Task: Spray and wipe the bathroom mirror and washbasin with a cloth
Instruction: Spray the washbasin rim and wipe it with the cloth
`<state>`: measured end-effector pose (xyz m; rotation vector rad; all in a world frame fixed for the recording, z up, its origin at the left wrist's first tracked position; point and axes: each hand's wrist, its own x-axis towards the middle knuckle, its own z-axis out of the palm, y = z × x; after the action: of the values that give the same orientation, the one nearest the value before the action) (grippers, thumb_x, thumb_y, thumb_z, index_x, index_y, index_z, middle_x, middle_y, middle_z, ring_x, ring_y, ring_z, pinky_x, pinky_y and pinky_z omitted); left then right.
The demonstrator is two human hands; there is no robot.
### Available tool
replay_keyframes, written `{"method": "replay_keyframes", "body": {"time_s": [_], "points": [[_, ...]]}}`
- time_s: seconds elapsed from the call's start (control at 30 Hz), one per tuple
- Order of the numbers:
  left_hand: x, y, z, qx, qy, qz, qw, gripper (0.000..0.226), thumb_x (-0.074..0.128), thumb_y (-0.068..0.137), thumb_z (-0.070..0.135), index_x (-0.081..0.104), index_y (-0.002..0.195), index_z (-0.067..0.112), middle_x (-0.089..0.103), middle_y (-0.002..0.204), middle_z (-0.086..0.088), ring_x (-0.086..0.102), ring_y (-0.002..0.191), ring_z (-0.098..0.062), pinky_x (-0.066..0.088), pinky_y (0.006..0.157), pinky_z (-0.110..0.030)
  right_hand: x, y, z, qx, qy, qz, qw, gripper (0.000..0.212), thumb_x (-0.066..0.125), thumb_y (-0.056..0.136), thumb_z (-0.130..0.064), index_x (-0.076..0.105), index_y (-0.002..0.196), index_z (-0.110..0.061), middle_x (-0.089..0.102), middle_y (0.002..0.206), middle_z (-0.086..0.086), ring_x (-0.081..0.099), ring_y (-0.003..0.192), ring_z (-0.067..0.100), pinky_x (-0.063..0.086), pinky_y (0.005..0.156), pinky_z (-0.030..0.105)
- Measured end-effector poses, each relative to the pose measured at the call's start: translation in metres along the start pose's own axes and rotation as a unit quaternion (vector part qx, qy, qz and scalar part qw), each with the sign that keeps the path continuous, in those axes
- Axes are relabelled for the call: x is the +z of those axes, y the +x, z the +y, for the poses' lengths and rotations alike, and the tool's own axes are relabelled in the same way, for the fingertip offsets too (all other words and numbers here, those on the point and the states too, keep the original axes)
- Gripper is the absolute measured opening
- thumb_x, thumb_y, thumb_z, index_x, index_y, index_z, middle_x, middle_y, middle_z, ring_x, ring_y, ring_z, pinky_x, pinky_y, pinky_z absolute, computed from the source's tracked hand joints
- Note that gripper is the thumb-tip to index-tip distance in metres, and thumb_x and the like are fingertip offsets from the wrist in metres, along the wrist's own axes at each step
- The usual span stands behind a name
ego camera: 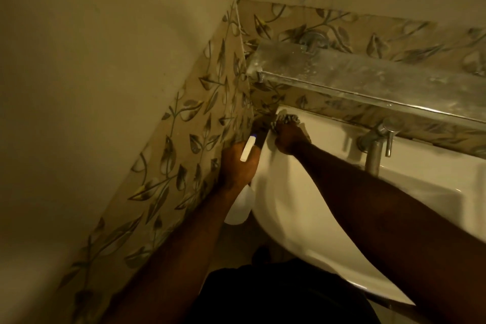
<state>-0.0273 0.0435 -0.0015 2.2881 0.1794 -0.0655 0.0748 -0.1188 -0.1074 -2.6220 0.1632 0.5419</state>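
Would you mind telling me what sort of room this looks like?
Most likely a small bathroom: a white washbasin with a metal tap, a glass shelf above it, and leaf-patterned wall tiles.

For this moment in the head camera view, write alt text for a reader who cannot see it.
A person's right hand presses a patterned cloth onto the back left corner of a white washbasin, while the left hand holds a spray bottle beside the basin's left edge. A metal tap stands at the back of the basin under a glass shelf, against leaf-patterned wall tiles.
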Motion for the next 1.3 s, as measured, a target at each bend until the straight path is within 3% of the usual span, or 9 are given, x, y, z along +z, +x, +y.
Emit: {"method": "replay_keyframes", "body": {"time_s": [0.1,0.2,0.33,0.43,0.63,0.77,0.9,1.17,1.3], "points": [[-0.003,0.000,0.000,0.005,0.000,-0.003,1.000,0.018,0.058,0.093,0.027,0.065,0.080,0.016,0.067,0.070,-0.011,0.068,0.065,-0.030,0.061,0.067,-0.048,0.015,-0.025,-0.005,-0.028,0.006,-0.044,0.999,0.067,0.049,0.100,-0.016,0.022,0.161,-0.007,0.023,0.165,0.023,0.021,0.153,0.039,0.014,0.127,0.044],[-0.008,-0.004,0.005,0.010,-0.007,0.002,1.000,0.016,0.059,0.092,0.027,0.055,0.077,0.023,0.064,0.068,-0.009,0.067,0.064,-0.031,0.061,0.067,-0.049,0.023,-0.050,-0.004,-0.039,0.019,-0.058,0.997,0.060,0.055,0.096,-0.014,0.040,0.153,-0.006,0.040,0.156,0.023,0.038,0.144,0.041,0.031,0.120,0.047],[-0.013,-0.008,0.011,0.016,-0.014,-0.001,1.000,0.024,0.057,0.091,0.026,0.054,0.068,0.020,0.060,0.063,-0.008,0.065,0.060,-0.031,0.060,0.063,-0.047,0.028,-0.102,-0.015,-0.046,0.208,-0.093,0.973,0.012,0.052,0.103,-0.014,0.059,0.102,-0.004,0.069,0.089,0.009,0.070,0.077,0.017,0.057,0.068,0.027],[-0.017,-0.014,0.018,0.019,-0.038,-0.007,0.999,0.025,0.058,0.091,0.024,0.059,0.069,0.013,0.060,0.062,-0.008,0.063,0.057,-0.027,0.059,0.058,-0.041,0.026,-0.137,-0.024,0.059,0.361,-0.089,0.926,0.026,0.039,0.110,-0.015,0.058,0.095,-0.004,0.059,0.070,0.006,0.058,0.052,0.011,0.047,0.043,0.016],[-0.022,-0.025,0.033,0.041,-0.059,-0.034,0.997,0.018,0.057,0.094,0.017,0.063,0.080,0.009,0.055,0.065,0.002,0.052,0.057,-0.008,0.048,0.058,-0.020,0.033,-0.176,-0.012,0.096,0.620,-0.003,0.779,0.032,0.038,0.108,-0.017,0.065,0.125,-0.019,0.072,0.118,0.011,0.070,0.105,0.029,0.059,0.091,0.046],[-0.018,-0.035,0.042,0.040,-0.079,-0.056,0.994,0.023,0.056,0.094,0.023,0.064,0.077,0.010,0.060,0.064,-0.002,0.061,0.060,-0.020,0.055,0.059,-0.031,0.014,-0.199,-0.001,0.129,0.717,0.029,0.684,0.033,0.040,0.105,-0.007,0.068,0.119,-0.017,0.077,0.108,0.006,0.073,0.095,0.022,0.059,0.075,0.034],[-0.004,-0.049,0.055,0.057,-0.079,-0.101,0.990,0.024,0.056,0.093,0.032,0.067,0.083,0.012,0.064,0.068,-0.002,0.066,0.064,-0.022,0.061,0.063,-0.038,0.004,-0.225,0.016,0.143,0.778,0.062,0.609,0.025,0.049,0.102,-0.018,0.068,0.118,-0.013,0.079,0.103,0.008,0.072,0.099,0.025,0.056,0.085,0.037],[0.036,-0.095,0.100,0.157,-0.118,-0.194,0.961,0.016,0.059,0.091,0.031,0.066,0.084,0.018,0.068,0.073,-0.005,0.069,0.065,-0.024,0.062,0.061,-0.045,-0.019,-0.283,0.077,0.117,0.816,0.164,0.542,0.037,0.058,0.101,-0.023,0.061,0.134,-0.008,0.069,0.130,0.017,0.067,0.118,0.033,0.051,0.104,0.048],[0.059,-0.118,0.127,0.218,-0.117,-0.231,0.941,0.022,0.058,0.093,0.030,0.070,0.090,0.011,0.066,0.074,-0.002,0.061,0.059,-0.009,0.051,0.051,-0.013,-0.038,-0.312,0.108,0.123,0.829,0.214,0.502,0.031,0.054,0.102,-0.020,0.064,0.129,-0.010,0.073,0.122,0.014,0.072,0.109,0.029,0.054,0.099,0.043]]}}
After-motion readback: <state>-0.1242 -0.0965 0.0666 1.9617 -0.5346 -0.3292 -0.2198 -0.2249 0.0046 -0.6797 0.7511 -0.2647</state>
